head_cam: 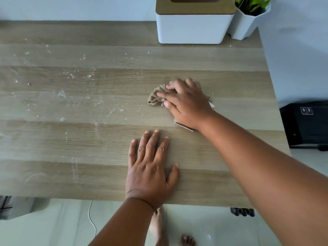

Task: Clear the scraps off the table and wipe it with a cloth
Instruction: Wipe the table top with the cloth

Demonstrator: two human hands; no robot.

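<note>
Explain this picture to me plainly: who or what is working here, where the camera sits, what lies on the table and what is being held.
No machine works here: these are a person's two bare hands. The single picture comes from a camera worn on the person's head, looking forward and down.

The right hand presses on a crumpled tan cloth lying on the light wooden table, fingers curled over it. The left hand rests flat on the table, fingers straight, holding nothing.

Pale crumbs and smears are scattered over the table's left half. At the far edge stand a white box with a wooden slotted lid and a white pot with a green plant beside it. Below the table's near edge, bare feet show on the floor.
</note>
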